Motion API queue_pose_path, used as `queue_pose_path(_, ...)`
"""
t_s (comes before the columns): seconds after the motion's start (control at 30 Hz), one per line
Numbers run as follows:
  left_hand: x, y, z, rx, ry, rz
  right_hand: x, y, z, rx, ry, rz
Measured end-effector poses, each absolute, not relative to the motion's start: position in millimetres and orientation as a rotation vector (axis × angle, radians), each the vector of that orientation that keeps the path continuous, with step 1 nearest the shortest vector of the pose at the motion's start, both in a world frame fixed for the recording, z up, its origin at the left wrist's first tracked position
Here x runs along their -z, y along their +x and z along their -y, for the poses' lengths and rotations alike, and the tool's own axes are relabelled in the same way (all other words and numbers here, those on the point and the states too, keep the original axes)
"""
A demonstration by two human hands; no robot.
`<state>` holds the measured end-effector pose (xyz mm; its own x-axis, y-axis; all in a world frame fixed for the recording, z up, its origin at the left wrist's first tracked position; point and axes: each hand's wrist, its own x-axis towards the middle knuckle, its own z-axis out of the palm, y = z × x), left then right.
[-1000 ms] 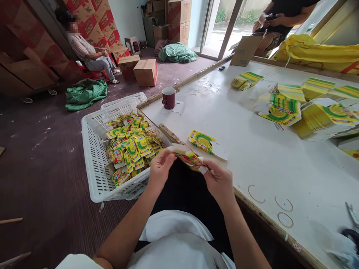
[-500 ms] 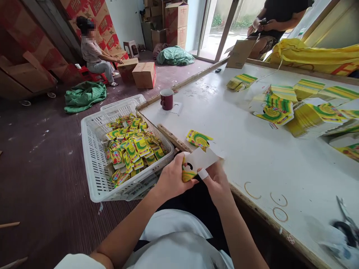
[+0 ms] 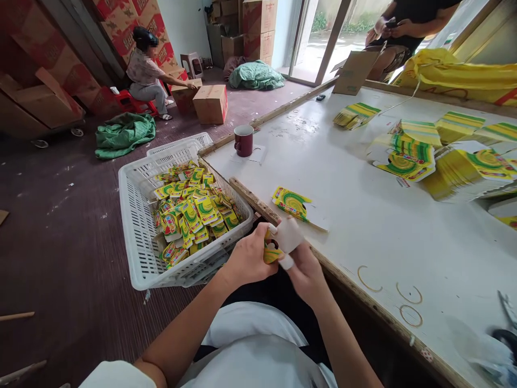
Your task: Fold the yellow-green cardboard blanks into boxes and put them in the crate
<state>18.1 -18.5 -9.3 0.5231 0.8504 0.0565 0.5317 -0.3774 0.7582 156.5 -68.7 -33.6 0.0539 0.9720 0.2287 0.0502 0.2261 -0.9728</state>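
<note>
Between my two hands is a small yellow and green printed carton, its pale inner side partly raised and blurred. My left hand grips the printed part from the left. On the right, my right hand pinches the carton's edge, with a white wrap on the thumb. Just beyond them, flat printed cartons lie at the table's edge. A white plastic basket, full of folded yellow cartons, stands left of my hands.
The white table has a wooden rim and holds a maroon mug, carton stacks and scissors. One person sits at brown boxes; another is behind the table.
The pale flap between my hands has turned and now looks shorter, and my right hand has moved slightly left. The view has shifted a little; the seated person's arm reaches further over the box.
</note>
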Motion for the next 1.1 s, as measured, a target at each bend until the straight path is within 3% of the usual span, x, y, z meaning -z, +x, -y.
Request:
queue_pose_path(0.13, 18, 21, 19, -0.713, 2.015, -1.1, 31, 157, 64, -0.632, -1.177, 1.573)
queue_pose_path(0.3, 15, 10, 18, -0.657, 2.12, -1.262, 37, 169, 58, -0.54, -1.216, 1.551)
queue_pose_path(0.63, -9, 2, 10, -0.44, 2.092, -1.225, 27, 197, 61, -0.745, -1.185, 1.845)
queue_pose_path(0.9, -8, 8, 14, -0.519, 2.145, -1.225, 32, 176, 60, -0.85, -1.214, 1.483)
queue_pose_path(1.0, -2, -3, 4, -0.769, 1.887, -1.26, 35, 182, 49, -0.884, -1.153, 1.371)
queue_pose_path(1.1, 7, -23, -14, -1.364, 1.546, -1.415, 42, 206, 25, -0.616, -1.413, 1.309)
